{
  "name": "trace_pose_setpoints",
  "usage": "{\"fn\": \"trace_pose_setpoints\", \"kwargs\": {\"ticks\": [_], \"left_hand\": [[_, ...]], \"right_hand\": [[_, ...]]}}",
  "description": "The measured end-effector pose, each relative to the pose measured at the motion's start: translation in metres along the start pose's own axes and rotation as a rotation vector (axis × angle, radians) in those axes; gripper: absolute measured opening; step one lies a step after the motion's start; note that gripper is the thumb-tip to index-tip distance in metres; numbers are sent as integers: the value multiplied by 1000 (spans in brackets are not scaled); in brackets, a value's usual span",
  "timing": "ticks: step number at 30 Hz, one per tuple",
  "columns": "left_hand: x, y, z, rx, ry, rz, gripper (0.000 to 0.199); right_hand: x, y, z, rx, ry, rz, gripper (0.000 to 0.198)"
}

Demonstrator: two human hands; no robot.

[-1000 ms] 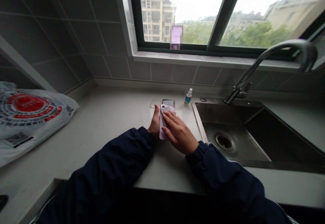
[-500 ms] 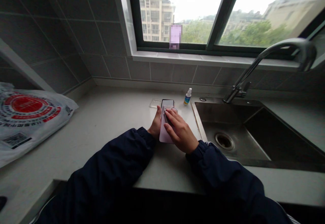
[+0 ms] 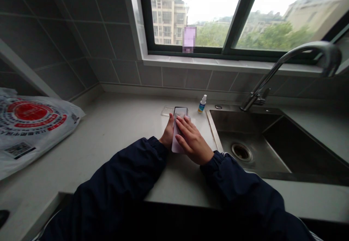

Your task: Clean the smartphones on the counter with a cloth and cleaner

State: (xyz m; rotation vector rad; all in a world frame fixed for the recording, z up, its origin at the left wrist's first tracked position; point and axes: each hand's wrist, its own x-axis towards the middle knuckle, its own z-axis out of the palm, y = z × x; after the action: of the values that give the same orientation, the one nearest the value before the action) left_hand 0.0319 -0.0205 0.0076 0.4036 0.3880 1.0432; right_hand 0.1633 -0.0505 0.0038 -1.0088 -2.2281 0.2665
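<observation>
the left hand [image 3: 167, 133] holds the pale lilac phone [image 3: 177, 147] from its left side, with the thumb raised along that long edge; how its other fingers sit cannot be told, since the phone and the right hand [image 3: 195, 142] cover them; the right hand lies across the phone from the other side, palm down, its fingers laid nearly together and slanting up towards the far end, the thumb set apart from them and resting lower on the face; so the phone lies between the two hands, under the right fingers and against the left thumb, its near end bare below the right thumb; whether anything thin is tucked beneath the right fingers cannot be made out;

just beyond the hands is a flat panel with a dark edge [image 3: 181, 110], partly hidden by them; a clear case [image 3: 167, 111] lies on the counter [image 3: 122, 121] just to its left; a small spray bottle [image 3: 201, 105] with a white top and a blue and yellow label stands upright to the right, near the corner of the sink [image 3: 215, 135]; a printed plastic bag [image 3: 35, 124] lies well apart on the left.
</observation>
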Motion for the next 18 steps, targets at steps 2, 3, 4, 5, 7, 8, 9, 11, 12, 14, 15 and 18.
{"fn": "trace_pose_setpoints", "kwargs": {"ticks": [2,3,4,5,7,8,9,11,12,14,15,18], "left_hand": [[-2,-1,5,-6,17,-14,77],[-4,-1,8,-9,32,-26,77],[-5,-1,11,-13,54,-35,77],[-7,-2,14,-21,72,-34,75],[-9,-3,19,-40,77,-5,69],[-10,-4,20,-42,73,12,66],[-10,-5,20,-36,69,26,63],[-9,-8,19,-4,58,38,59],[-9,-10,17,12,44,41,58],[-7,-13,12,37,-28,42,57],[-6,-14,9,47,-75,37,58],[-6,-16,5,84,-174,16,65]], "right_hand": [[0,-1,0,-21,-26,20,59],[0,-1,0,-32,-38,30,60],[0,-1,0,-45,-47,40,62],[0,-2,0,-58,-53,48,63],[0,-2,0,-84,-47,63,66],[0,-1,0,-96,-40,70,66],[0,-1,0,-105,-32,76,66],[1,0,0,-118,-18,85,66],[1,1,-1,-123,-10,92,66],[1,3,-1,-134,15,115,67],[1,4,0,-140,28,129,67],[1,5,0,-150,46,160,67]]}}
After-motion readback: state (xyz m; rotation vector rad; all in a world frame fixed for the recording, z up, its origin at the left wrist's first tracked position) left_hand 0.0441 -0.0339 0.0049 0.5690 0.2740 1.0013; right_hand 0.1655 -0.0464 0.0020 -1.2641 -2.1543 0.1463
